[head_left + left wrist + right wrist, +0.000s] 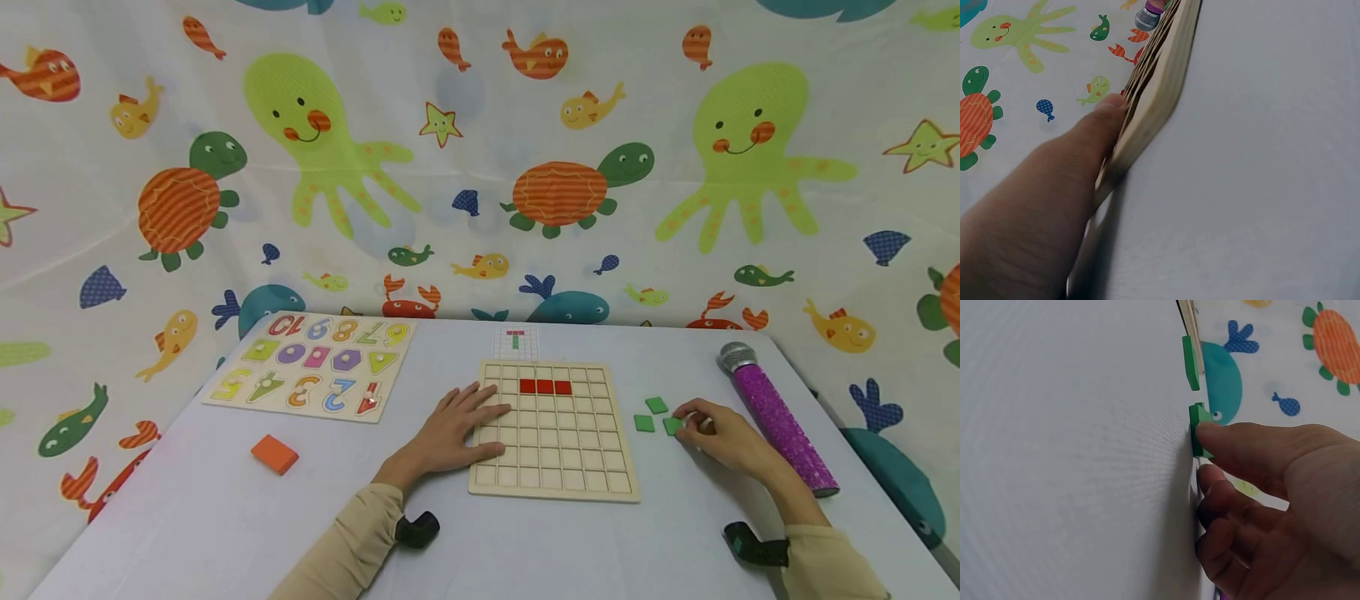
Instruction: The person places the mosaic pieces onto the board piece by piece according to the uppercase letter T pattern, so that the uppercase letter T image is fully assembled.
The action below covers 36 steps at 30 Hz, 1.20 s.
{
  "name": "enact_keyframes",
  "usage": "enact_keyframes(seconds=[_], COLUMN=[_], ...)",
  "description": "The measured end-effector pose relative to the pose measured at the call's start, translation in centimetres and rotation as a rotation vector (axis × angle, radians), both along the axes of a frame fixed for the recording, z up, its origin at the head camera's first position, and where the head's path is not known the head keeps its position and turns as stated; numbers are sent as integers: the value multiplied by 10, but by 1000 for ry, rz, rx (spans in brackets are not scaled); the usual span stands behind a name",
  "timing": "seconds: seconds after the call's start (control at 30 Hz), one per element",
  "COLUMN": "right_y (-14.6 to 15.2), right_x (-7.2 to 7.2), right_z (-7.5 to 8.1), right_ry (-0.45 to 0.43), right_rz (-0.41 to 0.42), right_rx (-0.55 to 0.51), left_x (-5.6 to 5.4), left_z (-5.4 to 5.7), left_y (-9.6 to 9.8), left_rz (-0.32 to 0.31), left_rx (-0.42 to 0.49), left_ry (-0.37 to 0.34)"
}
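A wooden grid board lies on the table, with three red square tiles side by side in one upper row. My left hand rests on the board's left edge, fingers spread; its thumb shows against the rim in the left wrist view. To the right of the board lie three green square tiles. At the nearest of them, my right hand pinches the green tile, thumb on its face and the other fingers bent. The index fingertip is hidden in the right wrist view.
Above the board sits a small pattern card showing a red and green T. A number puzzle board and an orange block are at left. A purple glittery microphone lies just right of my right hand.
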State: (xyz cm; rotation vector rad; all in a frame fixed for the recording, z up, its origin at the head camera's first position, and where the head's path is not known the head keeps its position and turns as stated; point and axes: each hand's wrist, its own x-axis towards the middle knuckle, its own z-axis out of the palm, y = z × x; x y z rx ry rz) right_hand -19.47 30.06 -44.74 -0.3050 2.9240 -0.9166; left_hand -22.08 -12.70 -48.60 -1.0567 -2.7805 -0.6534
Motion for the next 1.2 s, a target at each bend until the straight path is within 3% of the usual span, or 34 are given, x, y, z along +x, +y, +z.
enact_keyframes(seconds=[0.6,1.2], right_y=[-8,-25], right_x=[0,-16], right_z=[6,8], right_ry=[-30,45], right_rz=[-30,-27], right_rx=[-93,-133], left_x=[0,0], left_z=[-1,0], left_y=[-1,0], left_rz=[6,5], left_rx=[-9,-20], left_ry=[-1,-3])
